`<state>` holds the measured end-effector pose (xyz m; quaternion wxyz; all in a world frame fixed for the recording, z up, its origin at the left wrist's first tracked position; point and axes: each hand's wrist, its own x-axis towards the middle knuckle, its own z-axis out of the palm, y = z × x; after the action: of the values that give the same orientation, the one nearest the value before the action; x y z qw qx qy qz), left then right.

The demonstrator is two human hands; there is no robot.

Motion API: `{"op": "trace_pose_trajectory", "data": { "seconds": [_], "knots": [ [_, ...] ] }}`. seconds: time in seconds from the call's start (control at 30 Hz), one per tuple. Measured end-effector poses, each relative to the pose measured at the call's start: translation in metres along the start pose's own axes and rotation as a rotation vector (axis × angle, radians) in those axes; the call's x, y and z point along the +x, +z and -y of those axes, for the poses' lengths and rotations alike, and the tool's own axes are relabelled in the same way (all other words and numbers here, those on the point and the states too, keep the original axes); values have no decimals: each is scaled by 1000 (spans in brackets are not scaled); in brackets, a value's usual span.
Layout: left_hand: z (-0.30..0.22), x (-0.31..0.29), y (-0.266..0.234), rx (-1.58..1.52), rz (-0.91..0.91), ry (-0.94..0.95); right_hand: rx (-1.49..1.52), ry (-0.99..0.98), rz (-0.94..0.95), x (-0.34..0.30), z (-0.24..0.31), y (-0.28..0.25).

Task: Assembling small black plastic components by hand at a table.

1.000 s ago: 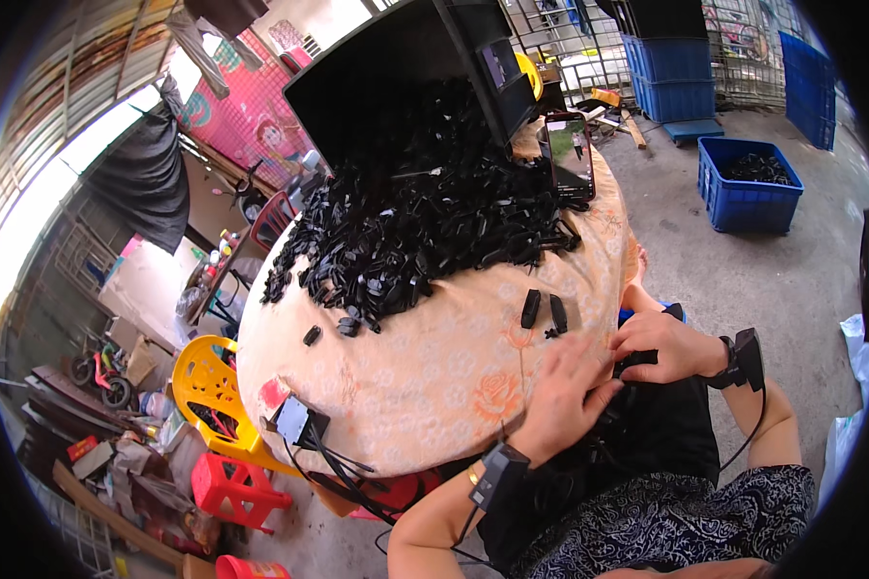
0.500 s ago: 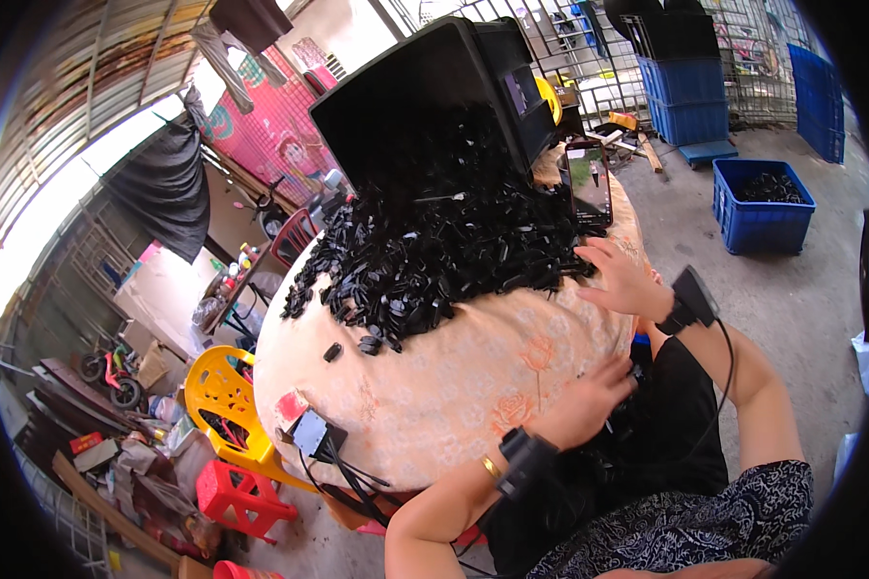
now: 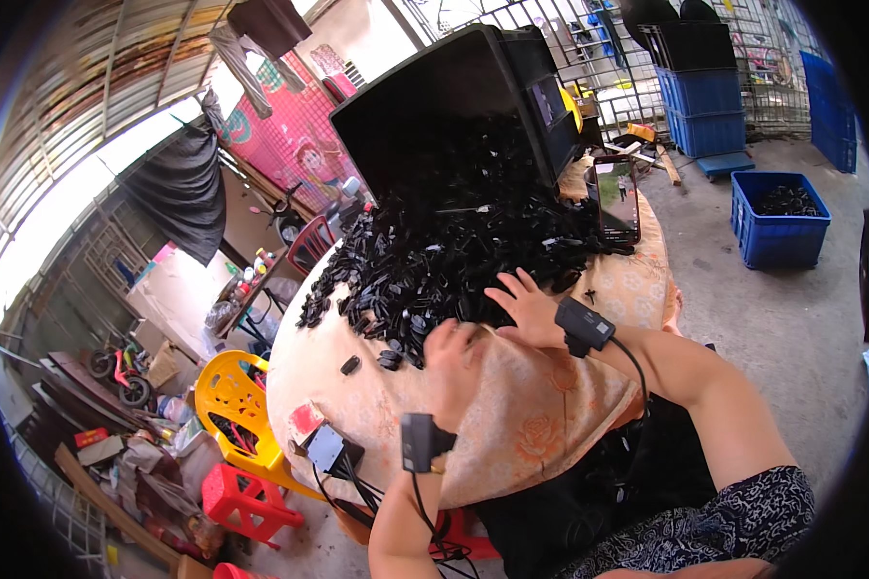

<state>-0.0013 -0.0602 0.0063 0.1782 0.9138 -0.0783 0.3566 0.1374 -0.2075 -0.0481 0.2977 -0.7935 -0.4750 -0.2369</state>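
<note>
A heap of small glossy black plastic-looking pieces point(image 3: 434, 256) spills from a large black crate point(image 3: 425, 116) tipped on its side on the round table. My right hand point(image 3: 531, 311) is at the heap's near right edge, fingers spread, with no piece visible in it. Beside it, my left hand point(image 3: 457, 367) reaches the heap's near edge; its fingers are smeared by motion, so its grip cannot be made out. Both wrists wear dark strapped devices with cables. The peach flowered tablecloth point(image 3: 396, 400) is bunched up between and below my hands. One loose black piece point(image 3: 350, 365) lies apart at the left.
A phone point(image 3: 617, 198) stands upright right of the crate. A small cabled box point(image 3: 333, 449) sits at the table's left edge. Beyond are a yellow chair point(image 3: 230, 396), a red stool point(image 3: 246, 502) and a blue bin point(image 3: 780, 236) holding black pieces. Black cloth covers my lap.
Both hands have moved left and away from me, from the table's near right edge to the heap. The tablecloth has bunched up. The whole view has shifted slightly.
</note>
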Motion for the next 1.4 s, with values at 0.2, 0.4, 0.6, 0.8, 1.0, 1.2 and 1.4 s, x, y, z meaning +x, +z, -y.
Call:
{"op": "trace_pose_trajectory", "data": {
  "seconds": [0.2,0.4,0.6,0.8,1.0,1.2,1.4],
  "knots": [
    [104,3,2,382,33,-360,-119,12,12,15,21,10],
    [123,14,15,198,129,-574,-107,-66,-27,11,29,2],
    [97,10,31,112,143,-480,-62,-74,-60,17,34,2],
    [48,-2,23,-56,109,-323,-26,-66,-109,12,30,-7],
    [33,-11,15,268,-81,-97,22,-82,-230,13,35,-15],
    [21,-5,10,161,-150,-100,44,-23,-207,14,39,-20],
    [6,-3,2,-38,-90,-174,98,-137,-262,18,35,-14]
  ]
}}
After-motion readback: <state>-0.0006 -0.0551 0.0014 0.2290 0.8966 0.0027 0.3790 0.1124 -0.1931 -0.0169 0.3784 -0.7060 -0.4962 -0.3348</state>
